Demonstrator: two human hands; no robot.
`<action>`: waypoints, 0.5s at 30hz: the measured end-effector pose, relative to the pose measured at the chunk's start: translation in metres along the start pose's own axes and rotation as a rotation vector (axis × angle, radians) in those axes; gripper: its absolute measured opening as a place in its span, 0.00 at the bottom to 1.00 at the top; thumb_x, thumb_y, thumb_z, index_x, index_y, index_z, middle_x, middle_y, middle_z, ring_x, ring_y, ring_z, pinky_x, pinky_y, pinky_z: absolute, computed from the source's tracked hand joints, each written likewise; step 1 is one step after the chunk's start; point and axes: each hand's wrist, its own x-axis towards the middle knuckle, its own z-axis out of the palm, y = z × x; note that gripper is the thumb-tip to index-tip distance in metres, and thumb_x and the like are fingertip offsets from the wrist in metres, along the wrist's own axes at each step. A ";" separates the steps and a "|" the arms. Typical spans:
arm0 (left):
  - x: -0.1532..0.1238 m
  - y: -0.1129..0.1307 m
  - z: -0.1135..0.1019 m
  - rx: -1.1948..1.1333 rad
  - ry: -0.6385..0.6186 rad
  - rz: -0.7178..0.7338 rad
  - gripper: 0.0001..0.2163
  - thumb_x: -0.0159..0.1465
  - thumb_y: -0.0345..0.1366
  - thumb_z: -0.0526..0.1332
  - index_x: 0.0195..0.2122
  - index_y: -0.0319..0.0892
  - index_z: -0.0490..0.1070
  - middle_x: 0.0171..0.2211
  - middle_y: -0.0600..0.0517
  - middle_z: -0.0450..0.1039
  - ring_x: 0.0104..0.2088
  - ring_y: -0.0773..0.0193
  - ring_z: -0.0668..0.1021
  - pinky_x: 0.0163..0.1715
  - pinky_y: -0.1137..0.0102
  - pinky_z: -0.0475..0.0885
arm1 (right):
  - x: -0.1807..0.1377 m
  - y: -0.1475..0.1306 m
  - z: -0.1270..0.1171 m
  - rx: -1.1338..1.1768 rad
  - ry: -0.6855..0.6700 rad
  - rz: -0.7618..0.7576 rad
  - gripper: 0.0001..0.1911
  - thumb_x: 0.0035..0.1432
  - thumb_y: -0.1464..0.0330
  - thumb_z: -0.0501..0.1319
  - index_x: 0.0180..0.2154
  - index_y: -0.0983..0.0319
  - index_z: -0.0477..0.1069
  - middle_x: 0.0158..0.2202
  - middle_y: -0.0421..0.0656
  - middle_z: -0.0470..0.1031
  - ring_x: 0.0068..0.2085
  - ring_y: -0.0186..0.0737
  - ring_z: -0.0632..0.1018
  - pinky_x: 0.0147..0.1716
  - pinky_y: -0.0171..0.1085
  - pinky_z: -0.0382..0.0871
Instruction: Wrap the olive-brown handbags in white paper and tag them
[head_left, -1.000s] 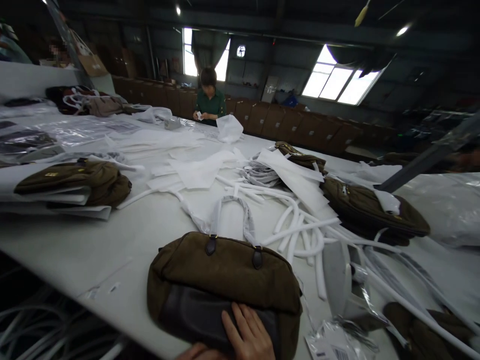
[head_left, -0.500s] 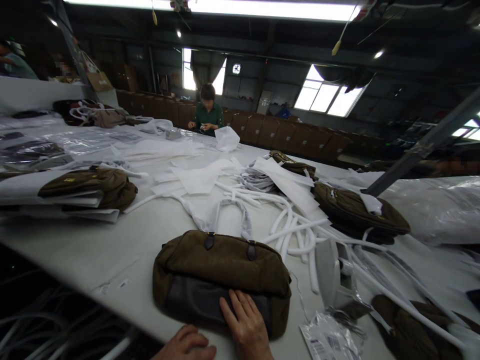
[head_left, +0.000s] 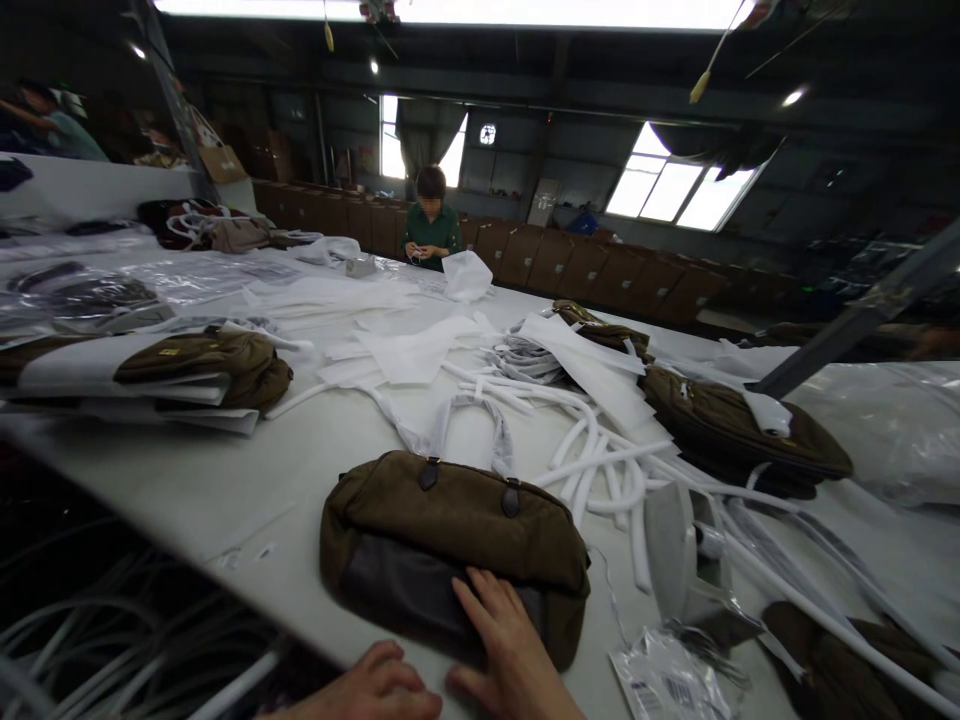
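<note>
A brown handbag (head_left: 450,510) with a dark lower panel lies on the white table before me. Its two handles (head_left: 501,440) are wrapped in pale film and stretch away from me. My right hand (head_left: 510,640) rests its fingertips on the dark panel, right of its middle, thumb spread and fingers extended. Just short of the bag's near edge is my left hand (head_left: 371,685), apart from the bag. Its fingers are loosely bent and slightly apart, with nothing seen in them.
White foam tubes (head_left: 600,460) and a tape dispenser (head_left: 686,550) lie to the right, near plastic-wrapped labels (head_left: 667,675). More brown bags (head_left: 742,420) sit on both sides. White sheets (head_left: 412,345) cover the middle. A person (head_left: 432,225) works across the table (head_left: 277,480).
The view has swung slightly left, so things sit further right. My right thumb has spread away from the fingers. The bag looks nearly unchanged on the table.
</note>
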 end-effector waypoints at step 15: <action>0.089 -0.091 -0.067 0.132 -0.246 -0.533 0.07 0.66 0.33 0.56 0.44 0.45 0.69 0.39 0.47 0.71 0.41 0.54 0.72 0.44 0.60 0.67 | 0.022 0.062 -0.030 -0.344 -0.029 0.193 0.07 0.62 0.73 0.56 0.33 0.60 0.72 0.30 0.42 0.73 0.34 0.40 0.71 0.35 0.39 0.57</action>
